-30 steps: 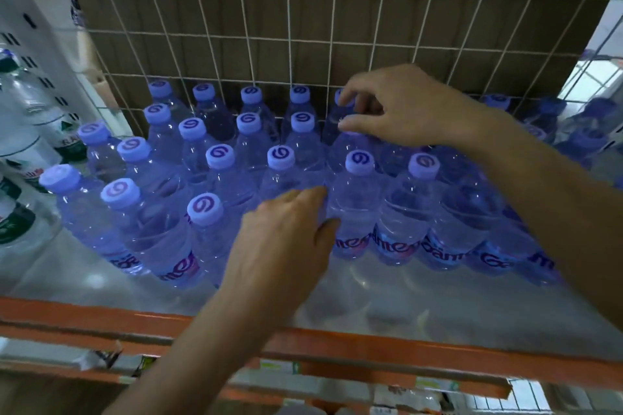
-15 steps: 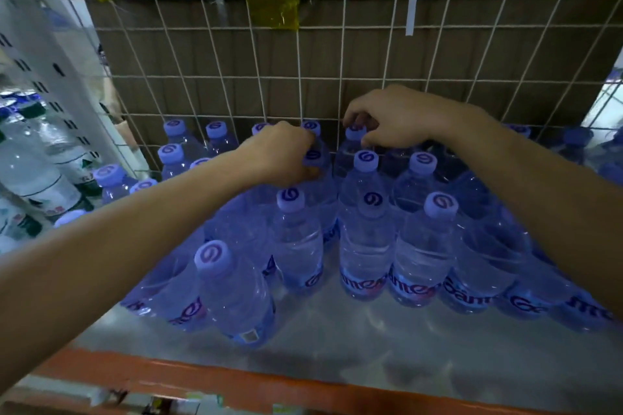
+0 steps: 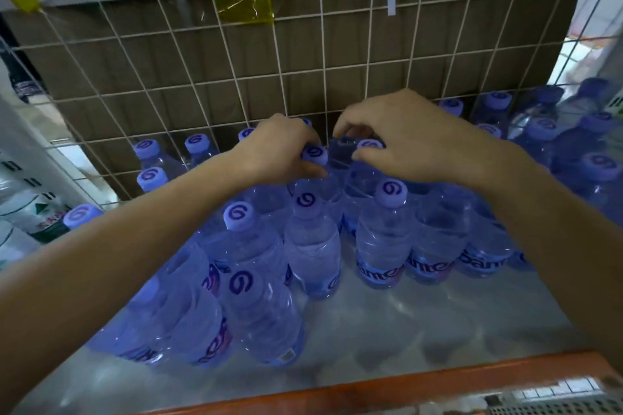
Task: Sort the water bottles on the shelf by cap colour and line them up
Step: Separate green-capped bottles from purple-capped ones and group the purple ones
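Several clear water bottles with lilac caps [image 3: 391, 192] stand in rows on the metal shelf [image 3: 404, 330]. My left hand [image 3: 279, 152] reaches to the back rows and grips the neck of a bottle whose cap [image 3: 314, 154] shows at my fingertips. My right hand [image 3: 411, 138] is curled over the neighbouring bottle [image 3: 344, 153], fingers pinched around its top next to another lilac cap [image 3: 371, 144]. Both hands sit side by side near the wire grid.
A white wire grid [image 3: 303, 71] backs the shelf, with brown cardboard behind it. An orange shelf edge [image 3: 404, 387] runs along the front. Green-labelled bottles [image 3: 30, 212] stand on the left beyond a divider. More lilac-capped bottles [image 3: 600, 162] fill the right side.
My left hand left the front bottles and reached to the back row beside the right hand. The view came closer and tilted up; my right hand stayed on the back bottles.
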